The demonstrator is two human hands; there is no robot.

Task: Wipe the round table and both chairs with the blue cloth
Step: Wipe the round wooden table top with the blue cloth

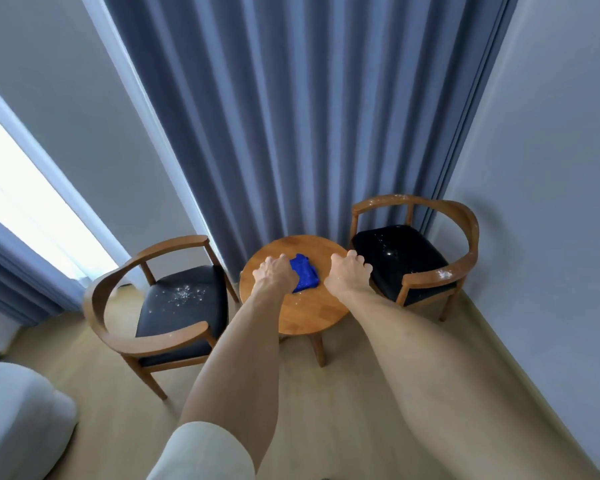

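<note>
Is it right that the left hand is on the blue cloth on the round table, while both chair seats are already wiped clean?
Not quite. The head view shows the left hand on the blue cloth on the round table, but white specks still lie on the left chair seat and the right chair seat.
</note>
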